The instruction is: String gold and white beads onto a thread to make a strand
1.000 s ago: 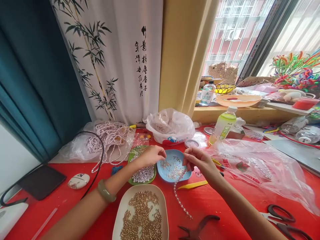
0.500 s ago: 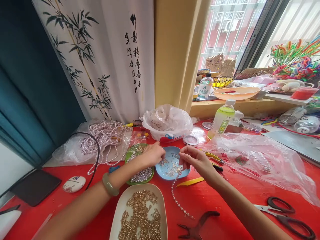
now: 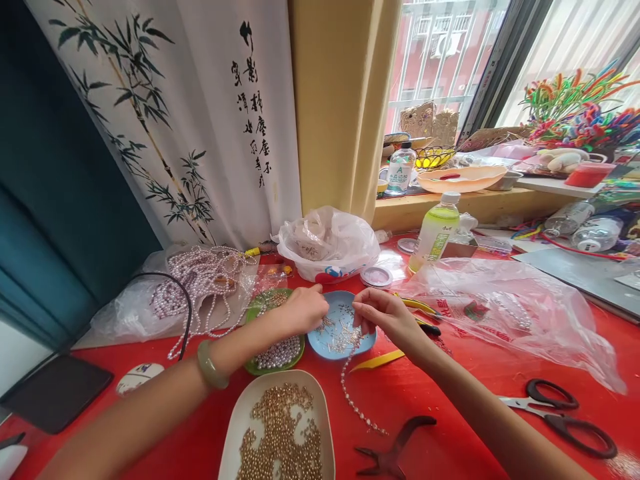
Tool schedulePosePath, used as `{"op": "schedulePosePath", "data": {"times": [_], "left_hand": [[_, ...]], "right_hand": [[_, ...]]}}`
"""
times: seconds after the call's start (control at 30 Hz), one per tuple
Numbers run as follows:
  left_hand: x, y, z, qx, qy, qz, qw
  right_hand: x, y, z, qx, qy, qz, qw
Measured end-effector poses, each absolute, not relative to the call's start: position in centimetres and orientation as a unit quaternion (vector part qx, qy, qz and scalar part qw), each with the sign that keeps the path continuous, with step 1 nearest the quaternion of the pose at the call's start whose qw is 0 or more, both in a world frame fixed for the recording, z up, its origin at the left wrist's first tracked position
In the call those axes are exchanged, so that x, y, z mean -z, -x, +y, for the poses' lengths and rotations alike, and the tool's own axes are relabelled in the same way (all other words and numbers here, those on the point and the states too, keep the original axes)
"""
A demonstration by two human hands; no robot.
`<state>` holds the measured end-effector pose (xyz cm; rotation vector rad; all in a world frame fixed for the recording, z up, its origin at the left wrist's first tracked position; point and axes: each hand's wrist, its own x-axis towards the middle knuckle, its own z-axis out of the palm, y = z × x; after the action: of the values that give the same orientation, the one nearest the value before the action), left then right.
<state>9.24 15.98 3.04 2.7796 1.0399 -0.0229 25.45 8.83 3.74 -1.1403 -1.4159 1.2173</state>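
My left hand point(image 3: 303, 308) hovers over the left rim of a blue dish point(image 3: 320, 343) of small metal pins, its fingers curled in a pinch; what it holds is too small to name. My right hand point(image 3: 383, 316) is pinched on the top end of a beaded chain point(image 3: 356, 400), which hangs down over the dish's right side and trails onto the red table point(image 3: 440, 393). A green dish point(image 3: 251, 367) of pale pearls sits under my left wrist. A white oval tray point(image 3: 244, 417) of gold beads lies in front.
Dark pliers point(image 3: 393, 448) lie near the front edge and black-handled scissors point(image 3: 560, 407) at right. A crumpled clear plastic bag point(image 3: 505, 313), a yellow-green bottle point(image 3: 434, 233), a white bag point(image 3: 327, 243), pearl strands point(image 3: 200, 280) and a black pad point(image 3: 55, 393) crowd the table.
The view has shifted left and slightly down. My two hands have drawn a little closer together over the blue dish, the beaded chain still hanging from my right hand.
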Motion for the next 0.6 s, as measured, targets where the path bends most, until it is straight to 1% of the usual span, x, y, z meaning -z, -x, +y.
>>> {"op": "schedulePosePath", "data": {"times": [0.07, 0.13, 0.27, 0.33, 0.4, 0.43, 0.6], "left_hand": [[-3.0, -9.5, 15.9, 0.023, -0.947, 0.318, 0.043], [-3.0, -9.5, 15.8, 0.023, -0.951, 0.307, 0.026], [-2.9, -9.0, 15.8, 0.017, -0.935, 0.351, 0.04], [-2.6, -8.4, 15.8, -0.024, -0.916, 0.395, 0.068], [-2.3, -7.7, 15.8, -0.101, -0.885, 0.436, 0.127], [-2.1, -7.4, 15.7, -0.143, -0.866, 0.445, 0.177], [-2.1, -6.2, 13.6, -0.316, -0.687, 0.446, 0.479]], "right_hand": [[-3.8, -25.4, 8.8, -0.499, 0.459, -0.573, 0.461], [-3.7, -25.4, 8.8, -0.504, 0.455, -0.571, 0.461], [-3.5, -25.5, 8.9, -0.512, 0.453, -0.571, 0.454], [-3.4, -25.5, 8.9, -0.515, 0.449, -0.573, 0.452], [-3.6, -25.4, 8.9, -0.519, 0.446, -0.573, 0.45], [-3.8, -25.3, 8.8, -0.521, 0.446, -0.574, 0.447], [-4.7, -24.7, 8.3, -0.535, 0.432, -0.579, 0.438]]}}
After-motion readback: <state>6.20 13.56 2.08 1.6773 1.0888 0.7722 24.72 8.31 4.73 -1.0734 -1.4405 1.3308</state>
